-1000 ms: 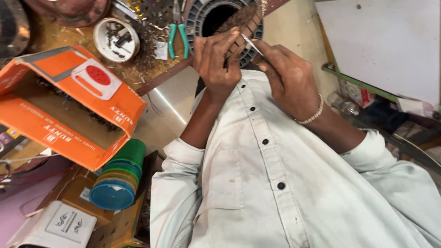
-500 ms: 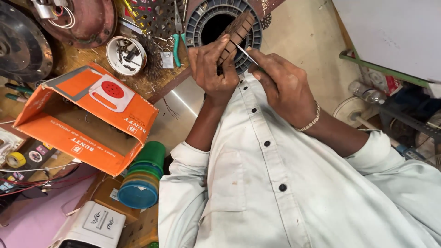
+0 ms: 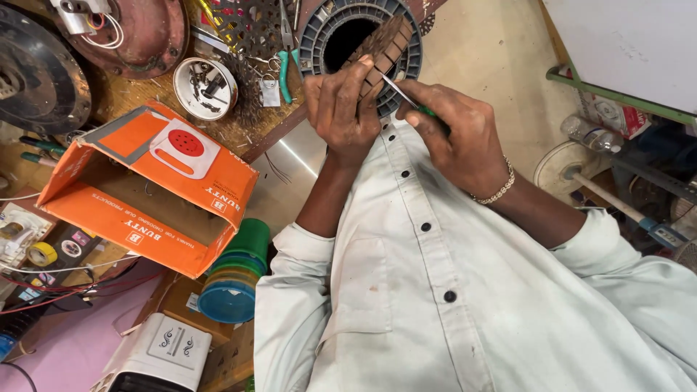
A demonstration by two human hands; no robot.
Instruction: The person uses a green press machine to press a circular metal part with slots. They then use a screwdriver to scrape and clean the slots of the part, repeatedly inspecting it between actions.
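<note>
At the bench's near edge, the left hand (image 3: 341, 109) grips a brown slotted core (image 3: 381, 51) held over a grey ring (image 3: 359, 33), while the right hand (image 3: 457, 134) pinches a thin green-handled tool (image 3: 406, 98) whose tip touches the core. Left of them on the bench lie green pliers (image 3: 284, 65), a round tin of parts (image 3: 205, 87) and an open orange box (image 3: 156, 185), with stacked green and blue lids (image 3: 236, 279) below the box's near corner.

My left hand (image 3: 341, 109) is raised before my chest, fingers curled shut. My right hand (image 3: 461, 138) sits just beside it, fingertips pinched together.
</note>
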